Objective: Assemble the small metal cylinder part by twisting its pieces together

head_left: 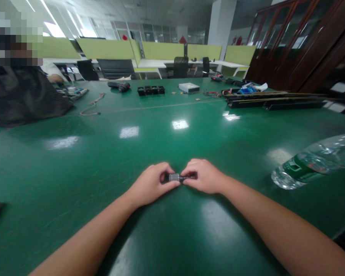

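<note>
Between my two hands, low over the green table, lies a small grey metal cylinder (174,177) with a thin dark rod (186,177) at its right end. My left hand (153,183) has thumb and forefinger closed round the cylinder's left part. Its dark left end is partly covered by those fingers. On the other side, my right hand (204,176) pinches the rod, fingertips close to the cylinder. The exact kind of this small part is too small to tell, and I cannot tell if it touches the tabletop.
A clear plastic water bottle (307,165) lies to the right on the green table (97,161). Farther back are a power tool (119,86), black blocks (151,90), a white box (189,88) and long dark rails (247,101). A person in dark clothing (23,92) is at the left.
</note>
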Tool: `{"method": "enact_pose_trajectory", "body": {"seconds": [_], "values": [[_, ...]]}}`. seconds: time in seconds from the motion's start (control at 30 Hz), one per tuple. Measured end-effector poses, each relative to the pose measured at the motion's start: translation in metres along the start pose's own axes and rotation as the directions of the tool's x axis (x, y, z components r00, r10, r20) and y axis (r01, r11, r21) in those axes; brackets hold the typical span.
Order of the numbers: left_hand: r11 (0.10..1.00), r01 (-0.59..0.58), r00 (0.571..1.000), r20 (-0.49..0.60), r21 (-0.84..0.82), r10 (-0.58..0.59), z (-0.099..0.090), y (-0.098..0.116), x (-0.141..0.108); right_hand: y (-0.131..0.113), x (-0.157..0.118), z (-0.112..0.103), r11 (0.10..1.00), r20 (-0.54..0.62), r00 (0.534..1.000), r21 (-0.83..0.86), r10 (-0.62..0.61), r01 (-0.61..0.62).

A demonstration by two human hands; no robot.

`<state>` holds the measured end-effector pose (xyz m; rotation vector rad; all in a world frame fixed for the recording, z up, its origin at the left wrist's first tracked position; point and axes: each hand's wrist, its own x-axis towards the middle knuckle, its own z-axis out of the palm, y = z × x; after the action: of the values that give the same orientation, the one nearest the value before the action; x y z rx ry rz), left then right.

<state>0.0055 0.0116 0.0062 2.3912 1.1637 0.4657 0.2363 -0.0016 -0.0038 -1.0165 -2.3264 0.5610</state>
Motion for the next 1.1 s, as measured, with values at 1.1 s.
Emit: {"method": "enact_pose_trajectory", "body": {"seconds": [1.1], "values": [[0.993, -0.114, 0.993, -0.008, 0.012, 0.114, 0.0, -0.001, -0.006, -0.012, -0.004, 0.009, 0.992, 0.008, 0.996, -0.083, -0.093, 0.094]]}}
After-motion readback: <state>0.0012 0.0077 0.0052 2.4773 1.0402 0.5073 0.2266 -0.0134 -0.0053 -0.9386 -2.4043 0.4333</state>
